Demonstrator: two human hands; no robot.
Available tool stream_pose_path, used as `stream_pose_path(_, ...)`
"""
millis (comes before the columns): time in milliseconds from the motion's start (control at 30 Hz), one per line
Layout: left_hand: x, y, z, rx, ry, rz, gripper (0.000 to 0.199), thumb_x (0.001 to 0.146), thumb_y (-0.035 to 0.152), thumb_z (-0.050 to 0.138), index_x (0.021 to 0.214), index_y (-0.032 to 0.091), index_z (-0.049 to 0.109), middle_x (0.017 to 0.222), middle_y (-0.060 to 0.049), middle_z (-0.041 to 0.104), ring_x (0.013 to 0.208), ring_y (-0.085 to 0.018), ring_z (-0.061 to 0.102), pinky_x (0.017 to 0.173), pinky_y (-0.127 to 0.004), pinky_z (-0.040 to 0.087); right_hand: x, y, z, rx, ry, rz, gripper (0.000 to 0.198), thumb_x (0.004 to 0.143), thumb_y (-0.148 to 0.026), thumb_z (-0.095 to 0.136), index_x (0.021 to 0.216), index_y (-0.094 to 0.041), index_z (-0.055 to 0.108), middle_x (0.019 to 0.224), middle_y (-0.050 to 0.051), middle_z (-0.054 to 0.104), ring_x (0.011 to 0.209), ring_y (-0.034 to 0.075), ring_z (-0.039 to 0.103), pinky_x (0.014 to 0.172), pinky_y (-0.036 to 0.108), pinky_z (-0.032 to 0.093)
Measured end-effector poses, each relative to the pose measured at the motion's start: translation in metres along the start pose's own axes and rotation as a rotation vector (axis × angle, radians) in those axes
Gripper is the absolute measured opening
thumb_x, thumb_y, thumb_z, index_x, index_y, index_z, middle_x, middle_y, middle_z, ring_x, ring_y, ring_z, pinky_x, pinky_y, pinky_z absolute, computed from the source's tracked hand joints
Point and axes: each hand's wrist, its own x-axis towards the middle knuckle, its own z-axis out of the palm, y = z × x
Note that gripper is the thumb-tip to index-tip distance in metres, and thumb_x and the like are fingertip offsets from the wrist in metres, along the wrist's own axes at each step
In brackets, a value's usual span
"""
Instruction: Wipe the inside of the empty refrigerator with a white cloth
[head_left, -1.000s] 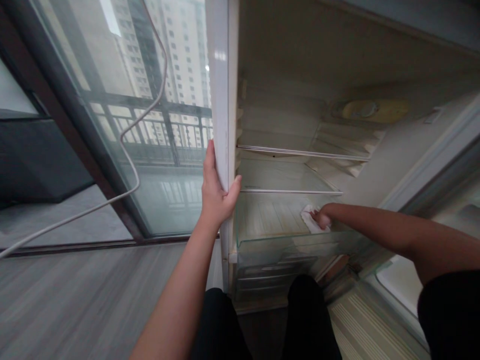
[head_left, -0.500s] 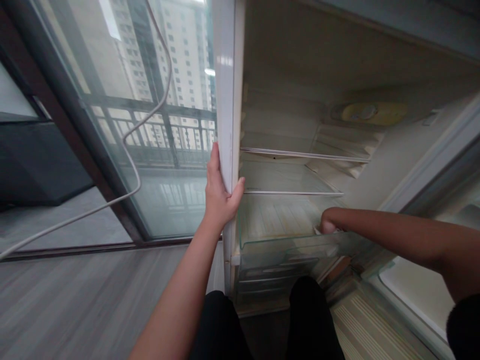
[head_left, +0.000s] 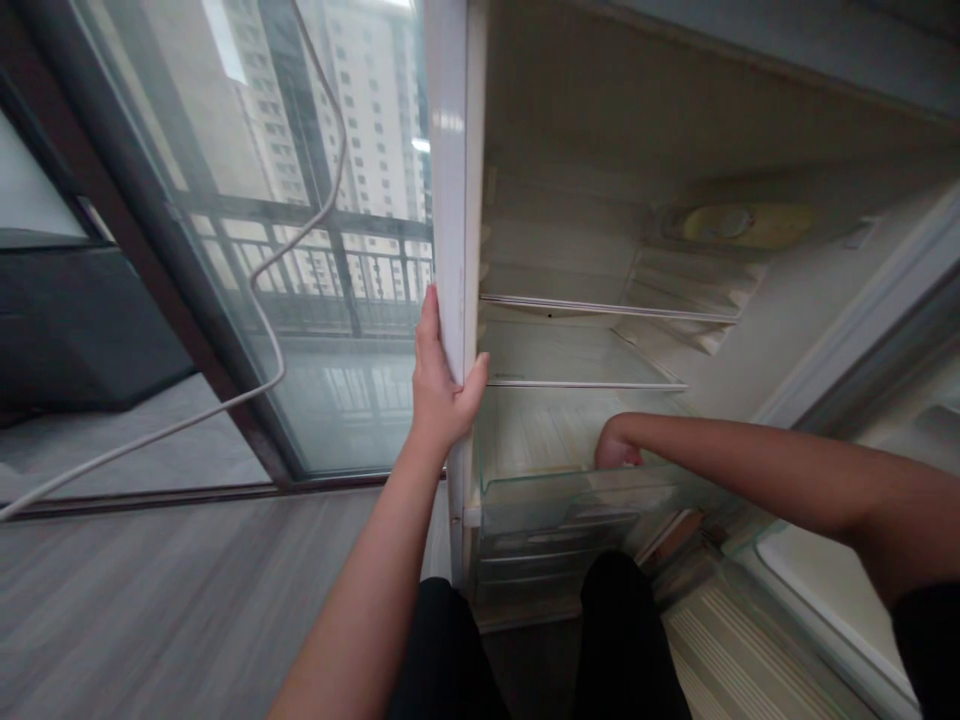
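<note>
Fridge (head_left: 452, 160) beside window (head_left: 337, 405), grey floor (head_left: 195, 600)

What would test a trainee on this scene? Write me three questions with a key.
1. Which hand holds the edge of the fridge?
2. True or false: the right hand rests on the upper shelf.
3. What crosses the view of the glass door? A) a curtain B) a white cord C) a ladder

Key: 1. The left hand. 2. False: it reaches into the clear drawer. 3. B.
</note>
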Motion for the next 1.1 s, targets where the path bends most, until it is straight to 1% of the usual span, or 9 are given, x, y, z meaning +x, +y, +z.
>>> stream_pose_path(133,0.000,0.000,0.000,0.009,0.004,0.002,0.090,0.097,0.054,0.060,0.166,0.030,0.009,0.173,-0.009,0.019,0.161,-0.029,0.014,0.133,-0.049,0.010,0.004,-0.059,-0.005,-0.064,-0.208,0.021,0.030,0.080,-0.035,0.074,0.098,-0.012,0.070,0.087,0.004,0.073,0.080,0.022,0.073,0.075,0.038,0.059)
stream_pose_path(233,0.000,-0.001,0.000,0.008,0.008,-0.005,0.091,0.096,0.054,0.061,0.166,0.029,0.009,0.173,-0.010,0.018,0.161,-0.030,0.012,0.133,-0.051,0.009,0.005,-0.106,0.001,-0.081,-0.314,-0.187,0.036,0.079,-0.042,0.077,0.102,-0.015,0.071,0.086,0.001,0.074,0.080,0.020,0.074,0.073,0.033,0.061)
stream_pose_path(333,-0.001,-0.001,0.000,0.013,0.011,-0.001,0.091,0.096,0.053,0.062,0.166,0.029,0.010,0.173,-0.010,0.019,0.161,-0.030,0.013,0.133,-0.050,0.009,0.004,-0.146,0.011,-0.154,-0.295,-0.344,0.040,0.076,-0.044,0.080,0.102,-0.014,0.072,0.083,0.000,0.074,0.080,0.020,0.075,0.075,0.033,0.063)
stream_pose_path(433,-0.001,0.001,-0.001,0.022,0.014,0.003,0.090,0.096,0.051,0.063,0.166,0.028,0.011,0.173,-0.011,0.020,0.161,-0.029,0.015,0.133,-0.049,0.009,-0.001,-0.161,0.017,-0.194,-0.267,-0.335,0.038,0.075,-0.040,0.080,0.101,-0.013,0.072,0.081,0.000,0.074,0.078,0.020,0.075,0.073,0.033,0.063)
stream_pose_path(567,0.000,0.002,-0.001,0.018,0.017,0.000,0.090,0.096,0.050,0.064,0.166,0.029,0.010,0.173,-0.010,0.018,0.161,-0.029,0.016,0.133,-0.049,0.009,-0.013,-0.139,0.014,-0.028,-0.282,-0.373,0.032,0.075,-0.034,0.077,0.098,-0.013,0.072,0.079,0.000,0.073,0.076,0.018,0.074,0.071,0.029,0.061)
stream_pose_path(767,-0.001,0.002,0.000,0.010,0.011,-0.013,0.090,0.096,0.052,0.063,0.166,0.028,0.011,0.173,-0.010,0.019,0.161,-0.029,0.014,0.133,-0.049,0.011,-0.034,-0.066,0.002,-0.004,-0.137,-0.328,0.033,0.080,-0.042,0.066,0.097,-0.015,0.073,0.084,0.001,0.073,0.081,0.019,0.073,0.066,0.027,0.057)
stream_pose_path(867,-0.001,0.002,0.000,0.001,0.015,-0.019,0.090,0.096,0.051,0.063,0.166,0.028,0.011,0.173,-0.010,0.020,0.161,-0.029,0.015,0.133,-0.048,0.011,-0.037,-0.030,0.000,-0.030,-0.071,-0.166,0.033,0.080,-0.044,0.066,0.098,-0.017,0.074,0.091,0.003,0.073,0.087,0.022,0.073,0.068,0.030,0.057)
stream_pose_path(967,-0.001,0.003,-0.001,-0.008,0.011,-0.032,0.090,0.096,0.048,0.064,0.166,0.029,0.011,0.173,-0.010,0.019,0.161,-0.028,0.015,0.133,-0.047,0.011,-0.035,0.004,-0.004,0.035,-0.133,0.063,0.035,0.082,-0.044,0.066,0.100,-0.015,0.074,0.094,0.007,0.073,0.086,0.025,0.074,0.071,0.035,0.058)
stream_pose_path(1100,-0.001,0.003,-0.001,-0.017,0.011,-0.017,0.091,0.096,0.046,0.065,0.166,0.029,0.010,0.173,-0.009,0.018,0.161,-0.028,0.015,0.133,-0.047,0.011,-0.029,0.049,-0.009,0.148,-0.080,0.287,0.032,0.078,-0.033,0.074,0.102,-0.011,0.074,0.093,0.010,0.074,0.081,0.025,0.074,0.070,0.037,0.058)
